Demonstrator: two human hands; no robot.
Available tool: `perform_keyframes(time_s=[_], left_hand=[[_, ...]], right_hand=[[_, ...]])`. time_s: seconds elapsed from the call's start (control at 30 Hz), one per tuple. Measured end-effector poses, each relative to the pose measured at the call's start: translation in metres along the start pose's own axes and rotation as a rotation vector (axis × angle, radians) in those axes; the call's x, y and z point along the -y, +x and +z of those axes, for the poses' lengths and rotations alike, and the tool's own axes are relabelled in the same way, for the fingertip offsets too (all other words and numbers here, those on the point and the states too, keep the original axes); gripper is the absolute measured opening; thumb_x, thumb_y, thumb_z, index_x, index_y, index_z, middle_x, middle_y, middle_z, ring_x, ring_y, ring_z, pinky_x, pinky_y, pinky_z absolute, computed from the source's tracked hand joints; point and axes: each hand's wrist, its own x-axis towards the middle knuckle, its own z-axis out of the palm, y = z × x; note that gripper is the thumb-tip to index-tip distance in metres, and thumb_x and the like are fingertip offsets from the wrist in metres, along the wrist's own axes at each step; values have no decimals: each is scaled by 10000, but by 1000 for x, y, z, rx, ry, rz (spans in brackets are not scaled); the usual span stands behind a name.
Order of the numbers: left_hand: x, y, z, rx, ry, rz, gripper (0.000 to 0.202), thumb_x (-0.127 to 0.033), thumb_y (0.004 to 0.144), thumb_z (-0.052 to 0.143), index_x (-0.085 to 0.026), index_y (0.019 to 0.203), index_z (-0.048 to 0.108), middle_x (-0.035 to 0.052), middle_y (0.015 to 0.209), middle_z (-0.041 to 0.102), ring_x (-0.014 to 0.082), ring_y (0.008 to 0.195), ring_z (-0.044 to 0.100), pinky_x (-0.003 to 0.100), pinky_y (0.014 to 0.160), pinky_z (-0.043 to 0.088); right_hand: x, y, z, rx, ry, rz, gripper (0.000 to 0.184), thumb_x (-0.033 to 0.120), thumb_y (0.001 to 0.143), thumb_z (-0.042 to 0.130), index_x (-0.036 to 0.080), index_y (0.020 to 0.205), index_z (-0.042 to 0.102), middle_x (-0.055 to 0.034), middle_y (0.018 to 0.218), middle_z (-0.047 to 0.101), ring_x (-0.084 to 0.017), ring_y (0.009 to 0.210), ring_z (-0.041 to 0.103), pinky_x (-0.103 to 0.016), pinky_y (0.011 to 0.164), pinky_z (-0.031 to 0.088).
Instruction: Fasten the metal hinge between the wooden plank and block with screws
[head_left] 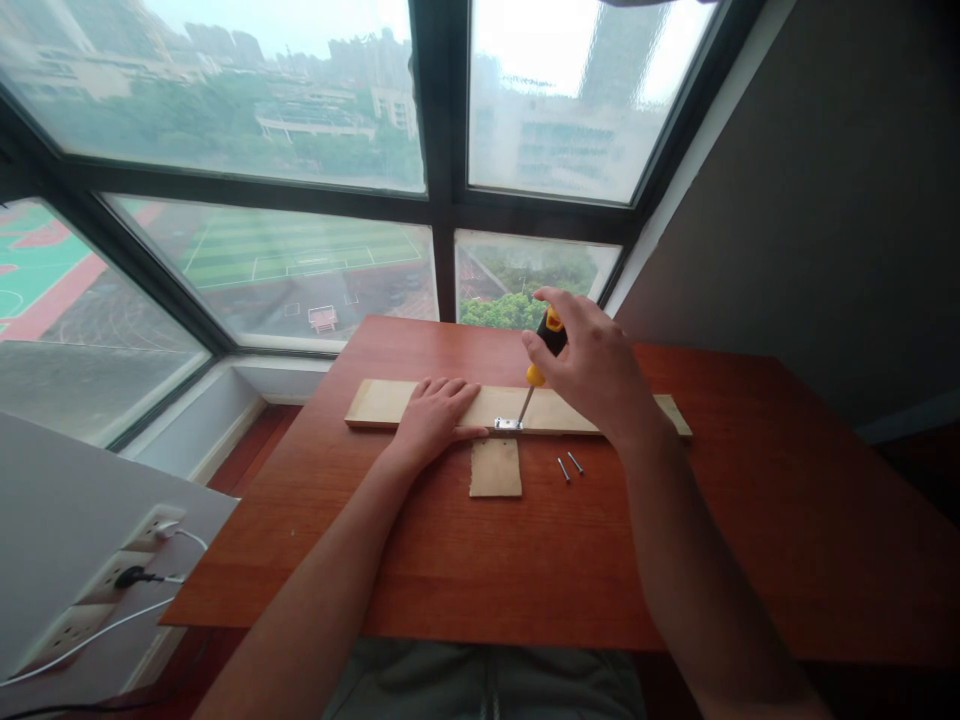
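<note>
A long pale wooden board [375, 402] lies across the table. My left hand [436, 415] rests flat on it, fingers stretched out and the thumb along its near edge. In my right hand [592, 360] is a screwdriver [552, 332] with a black and yellow handle, held tilted. Its shaft runs down to the right end of a small silver metal hinge [508, 424] at the board's near edge. Just below the hinge lies a small square piece of thin wood [495, 470]. Two screws [570, 467] lie on the table to its right.
The reddish-brown wooden table [450, 570] reaches toward large windows [300, 250] at the back. A grey wall [810, 220] rises on the right. Sockets with plugs and cables [131, 577] are on the low wall at the left.
</note>
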Motion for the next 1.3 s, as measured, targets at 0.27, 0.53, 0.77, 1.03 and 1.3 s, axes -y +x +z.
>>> perform_keyframes(time_s=[0.27, 0.53, 0.77, 1.03, 1.3], left_hand=[[-3, -3, -2, -5, 11, 7, 681, -667, 837, 539, -264, 1383, 490, 109, 1332, 582, 297, 1237, 497, 467, 1112, 282], [-4, -1, 0, -20, 5, -10, 730, -684, 797, 580, -254, 1381, 497, 112, 1330, 586, 305, 1236, 501, 475, 1112, 286], [-3, 0, 0, -9, -4, -16, 732, -680, 789, 596, -253, 1377, 508, 108, 1334, 590, 307, 1239, 502, 484, 1108, 292], [-5, -1, 0, -11, 13, -16, 737, -678, 805, 575, -237, 1390, 488, 119, 1348, 571, 306, 1248, 491, 481, 1118, 277], [-5, -2, 1, -7, 14, -22, 726, -691, 810, 555, -259, 1390, 488, 119, 1348, 572, 312, 1250, 487, 484, 1119, 266]], right_hand=[[0, 0, 0, -10, -4, 10, 465, 219, 834, 543, 197, 1297, 525, -107, 1128, 665, -256, 959, 627, -404, 843, 488], [1, 0, 0, -31, -66, 39, 338, 363, 880, 552, 211, 1177, 606, -120, 1122, 665, -290, 965, 626, -440, 823, 483], [0, 1, -2, -22, 45, -4, 452, 201, 825, 565, 179, 1276, 541, -109, 1153, 661, -249, 1013, 623, -398, 900, 480], [0, 0, -2, 18, 8, -12, 394, 325, 884, 547, 186, 1250, 577, -112, 1107, 652, -249, 928, 617, -397, 830, 490], [1, 1, -4, -15, -15, 1, 392, 261, 867, 547, 222, 1256, 573, -96, 1112, 672, -263, 958, 622, -414, 846, 486]])
